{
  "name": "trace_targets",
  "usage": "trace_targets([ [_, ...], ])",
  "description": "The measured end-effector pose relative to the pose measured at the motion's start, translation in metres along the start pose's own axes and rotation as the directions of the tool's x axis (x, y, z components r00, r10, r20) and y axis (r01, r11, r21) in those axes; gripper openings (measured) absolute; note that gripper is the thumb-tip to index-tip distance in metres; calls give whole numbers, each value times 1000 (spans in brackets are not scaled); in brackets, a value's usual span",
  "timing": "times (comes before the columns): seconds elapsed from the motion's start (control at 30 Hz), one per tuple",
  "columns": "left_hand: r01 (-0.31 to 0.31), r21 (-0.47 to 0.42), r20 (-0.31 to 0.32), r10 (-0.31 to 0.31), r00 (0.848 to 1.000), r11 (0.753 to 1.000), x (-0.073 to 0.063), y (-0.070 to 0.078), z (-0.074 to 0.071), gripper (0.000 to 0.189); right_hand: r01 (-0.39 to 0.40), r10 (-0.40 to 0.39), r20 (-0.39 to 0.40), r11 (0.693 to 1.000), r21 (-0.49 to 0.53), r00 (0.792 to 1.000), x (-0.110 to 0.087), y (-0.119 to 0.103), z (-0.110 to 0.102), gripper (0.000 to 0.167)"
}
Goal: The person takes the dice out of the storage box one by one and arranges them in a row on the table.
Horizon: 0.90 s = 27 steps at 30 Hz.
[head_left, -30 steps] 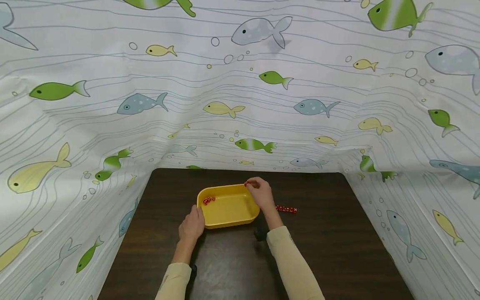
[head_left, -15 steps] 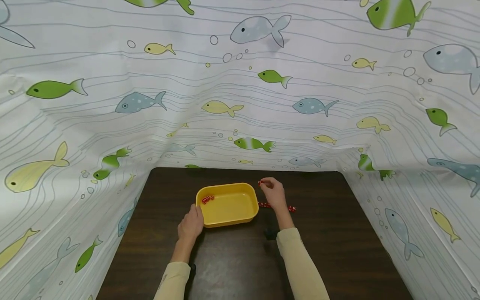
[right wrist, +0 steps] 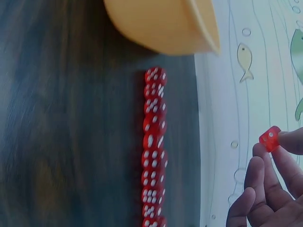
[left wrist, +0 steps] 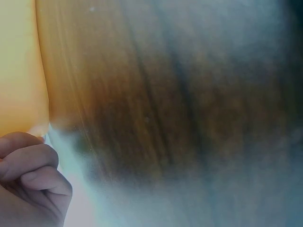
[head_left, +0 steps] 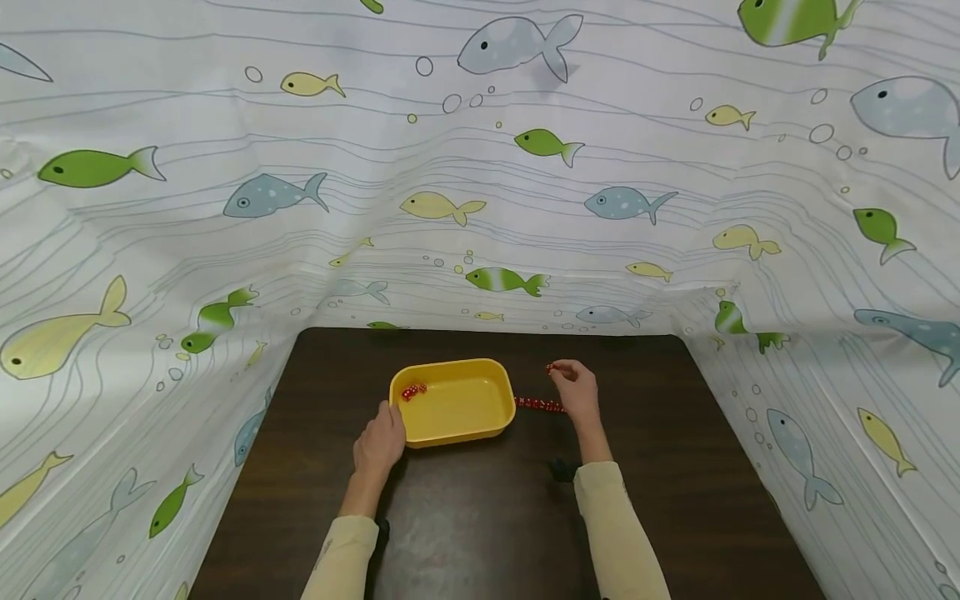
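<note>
The yellow tray point(head_left: 459, 414) is gripped at its left end by the left hand point(head_left: 380, 437), fingers curled; right of the tray, a red die point(right wrist: 270, 138) is pinched by the right hand point(head_left: 577, 389).

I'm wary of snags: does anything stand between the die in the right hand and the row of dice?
Nothing visible does: the right hand pinches the red die apart from the row of dice; the yellow tray stands left of both.
</note>
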<state>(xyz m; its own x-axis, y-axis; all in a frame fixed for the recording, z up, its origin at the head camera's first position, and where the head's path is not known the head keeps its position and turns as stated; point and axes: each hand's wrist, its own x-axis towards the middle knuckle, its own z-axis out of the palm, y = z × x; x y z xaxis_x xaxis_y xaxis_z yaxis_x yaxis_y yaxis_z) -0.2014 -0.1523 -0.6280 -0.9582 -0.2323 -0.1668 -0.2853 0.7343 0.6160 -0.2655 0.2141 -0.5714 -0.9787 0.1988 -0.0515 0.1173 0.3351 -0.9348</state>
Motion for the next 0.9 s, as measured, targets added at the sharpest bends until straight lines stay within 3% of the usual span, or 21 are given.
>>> trace_targets([
  [0.63,-10,-8,7,10,1000,1000,3,-3,1,51,-83,79,-44,992,-97,996,-5,37,-48,35],
  [0.9,-8,-4,11,8,1000,1000,2,-2,0,52,-72,65,-76,993,-97,995,-10,51,-59,34],
])
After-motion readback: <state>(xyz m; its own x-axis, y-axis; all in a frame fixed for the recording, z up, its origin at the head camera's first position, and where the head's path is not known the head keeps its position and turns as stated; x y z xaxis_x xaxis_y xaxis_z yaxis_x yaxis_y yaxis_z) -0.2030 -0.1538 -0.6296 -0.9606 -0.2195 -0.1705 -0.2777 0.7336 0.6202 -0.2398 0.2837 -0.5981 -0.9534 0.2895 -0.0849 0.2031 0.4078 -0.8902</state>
